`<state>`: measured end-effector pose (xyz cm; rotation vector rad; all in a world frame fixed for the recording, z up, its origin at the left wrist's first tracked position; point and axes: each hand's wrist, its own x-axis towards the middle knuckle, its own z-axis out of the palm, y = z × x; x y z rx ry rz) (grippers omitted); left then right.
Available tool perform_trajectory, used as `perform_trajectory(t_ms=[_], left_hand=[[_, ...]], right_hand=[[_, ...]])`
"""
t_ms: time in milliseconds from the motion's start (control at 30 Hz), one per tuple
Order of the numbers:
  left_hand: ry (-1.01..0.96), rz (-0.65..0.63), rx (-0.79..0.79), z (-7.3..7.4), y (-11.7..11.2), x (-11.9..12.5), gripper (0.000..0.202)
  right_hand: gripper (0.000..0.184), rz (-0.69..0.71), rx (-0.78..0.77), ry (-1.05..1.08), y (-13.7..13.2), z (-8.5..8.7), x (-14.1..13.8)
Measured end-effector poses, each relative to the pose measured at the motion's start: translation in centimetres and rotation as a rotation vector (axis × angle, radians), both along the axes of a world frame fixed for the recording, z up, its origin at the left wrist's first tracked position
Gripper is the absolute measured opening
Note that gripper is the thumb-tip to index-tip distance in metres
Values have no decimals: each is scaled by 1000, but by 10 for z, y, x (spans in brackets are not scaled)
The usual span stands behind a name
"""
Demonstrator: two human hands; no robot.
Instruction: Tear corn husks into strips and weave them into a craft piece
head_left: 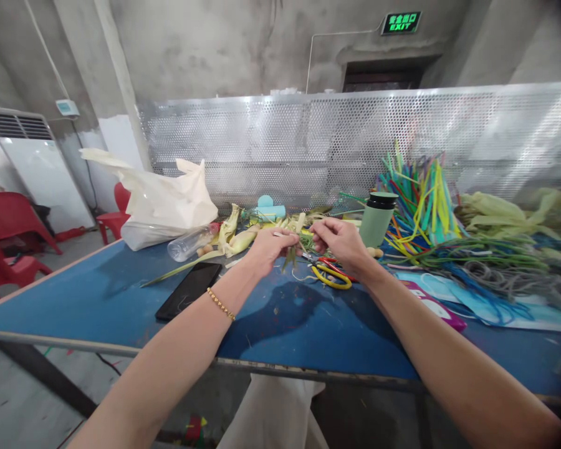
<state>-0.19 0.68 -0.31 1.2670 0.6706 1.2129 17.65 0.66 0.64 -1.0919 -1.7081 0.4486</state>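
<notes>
My left hand [268,246] and my right hand [339,243] meet above the blue table [121,293], both pinched on a small bundle of green and pale leaf strips [295,243] held between them. A bead bracelet [220,304] circles my left wrist. Below the hands lie yellow-handled scissors [330,277] and red-handled scissors [334,265]. Corn husks [236,237] lie just left of my left hand.
A black phone [189,290] lies at the left. A clear bottle [189,243] and a white bag [163,199] sit behind it. A green flask [378,218], coloured strips [418,199] and cords [486,262] crowd the right. Red chairs [4,237] stand at the far left.
</notes>
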Motion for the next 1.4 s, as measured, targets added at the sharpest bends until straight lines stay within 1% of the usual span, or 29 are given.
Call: perform_trajectory(t_ms=[33,100,133,167,200,267,333,400,467,567,667,733,833,900,1033,1133,1200,1267,1333,1367,1400], left_hand=[[-25,31,-9,0,3,-2,16],[-59,72,-32,2,8,-8,14],[-73,84,-41,2,10,-10,13],[-85,90,-47,3,13,-12,12],[-96,95,-51,3,14,-14,12],[-112,102,-55,3,16,-15,11],[-120,105,-58,3,17,-15,11],[-128,99,-59,2,17,-15,11],[-136,89,-68,2,17,-15,10],[-157,62,-81,2,18,-17,9],[-182,39,-99,2,20,-19,10],[-182,52,-119,3,21,-20,11],[-166,83,-140,5,21,-22,12],[-158,85,-138,6,21,-23,12],[-155,71,-132,9,20,-26,11],[-166,71,-138,10,21,-28,10],[-189,82,-138,11,23,-30,10],[-225,102,-140,11,24,-33,10],[-264,127,-160,12,26,-35,8],[-285,140,-172,13,27,-35,7],[-303,148,-182,13,28,-36,6]], right_hand=[[30,-62,8,-123,2,0,6],[22,-190,32,-553,5,-3,18],[20,-222,-11,-756,6,-5,23],[19,-228,-68,-907,6,-7,27],[19,-213,-105,-1008,6,-9,29],[21,-173,-144,-1120,6,-15,30],[23,-176,-131,-1171,6,-20,30],[24,-208,-141,-1210,8,-24,30],[25,-225,-173,-1220,11,-26,33],[28,-185,-206,-1196,17,-26,40],[36,-152,-266,-1134,23,-24,47],[42,-145,-303,-1098,26,-23,49],[47,-149,-311,-1075,28,-22,50],[45,-175,-311,-1078,29,-22,50],[33,-245,-330,-1072,33,-23,48],[31,-271,-320,-1025,36,-23,46],[36,-283,-296,-974,37,-23,45],[45,-339,-267,-882,35,-20,45],[55,-417,-238,-742,31,-17,45],[58,-424,-205,-658,29,-15,44],[59,-401,-159,-574,28,-14,44]])
